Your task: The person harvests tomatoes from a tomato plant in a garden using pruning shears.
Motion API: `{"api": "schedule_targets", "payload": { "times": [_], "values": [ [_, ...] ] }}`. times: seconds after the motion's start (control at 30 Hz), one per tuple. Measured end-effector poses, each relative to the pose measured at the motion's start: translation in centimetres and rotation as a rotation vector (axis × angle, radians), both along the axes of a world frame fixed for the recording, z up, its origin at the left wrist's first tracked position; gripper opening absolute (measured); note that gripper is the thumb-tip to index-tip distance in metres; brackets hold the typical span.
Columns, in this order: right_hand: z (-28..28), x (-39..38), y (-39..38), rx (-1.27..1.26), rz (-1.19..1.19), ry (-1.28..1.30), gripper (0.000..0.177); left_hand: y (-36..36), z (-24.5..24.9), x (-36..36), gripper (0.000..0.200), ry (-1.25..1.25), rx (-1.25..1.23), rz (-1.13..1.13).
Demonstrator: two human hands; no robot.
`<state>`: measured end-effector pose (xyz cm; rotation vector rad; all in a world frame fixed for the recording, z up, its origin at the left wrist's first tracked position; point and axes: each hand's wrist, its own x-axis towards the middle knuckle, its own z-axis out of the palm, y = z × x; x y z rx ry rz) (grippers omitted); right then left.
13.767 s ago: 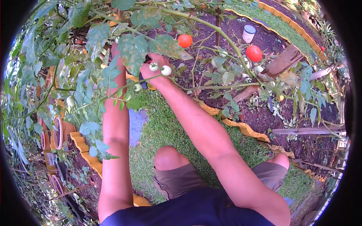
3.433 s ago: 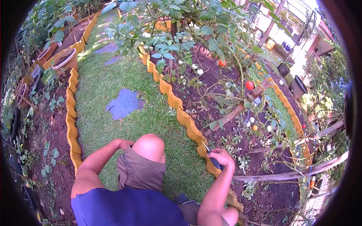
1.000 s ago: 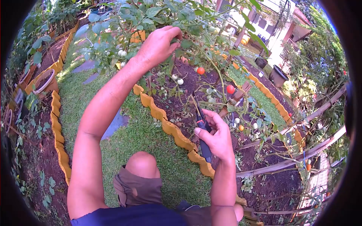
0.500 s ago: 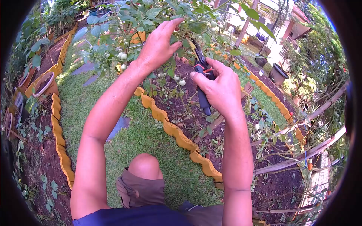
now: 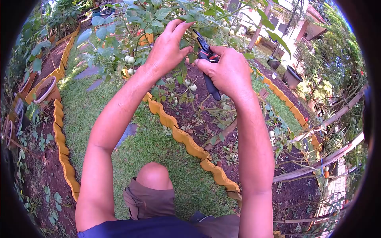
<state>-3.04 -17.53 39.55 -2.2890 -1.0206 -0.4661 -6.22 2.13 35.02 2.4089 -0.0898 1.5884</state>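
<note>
My right hand [image 5: 230,71] grips the pruning shears [image 5: 209,59] by their dark handles, with the blades pointing up into the tomato plant's leaves. Beside the blades, my left hand [image 5: 167,48] reaches up into the foliage [image 5: 135,20], its fingers bent around something among the leaves that I cannot make out. Pale green tomatoes [image 5: 129,59] hang left of my left wrist, and another small green tomato [image 5: 193,87] hangs below the hands.
Wavy yellow edging [image 5: 182,137] borders the soil bed beside the grass [image 5: 154,137]. Wooden poles [image 5: 317,168] cross the right side. A black pot [image 5: 293,77] stands at the upper right, a terracotta planter [image 5: 48,90] at the left. My bent knee [image 5: 154,175] shows below.
My right hand and the shears have moved up and slightly left, bringing the blades closer to my left fingers. My left hand has barely moved.
</note>
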Motion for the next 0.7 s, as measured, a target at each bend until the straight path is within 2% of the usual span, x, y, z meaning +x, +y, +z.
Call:
{"api": "schedule_targets", "payload": {
  "times": [0.17,0.4,0.57,0.7],
  "values": [
    [-0.1,0.4,0.4,0.003,0.029,-0.015,0.037,-0.1,0.0,-0.1,0.075,0.080,-0.052,0.007],
    [-0.7,1.2,0.3,0.054,0.085,-0.047,0.038,0.0,-0.2,0.1,0.076,0.056,-0.022,0.024],
    [-1.1,-0.4,-1.2,0.086,0.104,0.093,0.042,-0.4,0.0,-0.8,0.073,0.038,0.033,-0.002],
    [-4.4,-3.7,-5.8,0.128,0.132,0.228,0.049,-1.9,0.7,-4.5,0.069,0.001,-0.027,-0.032]
  ]
}}
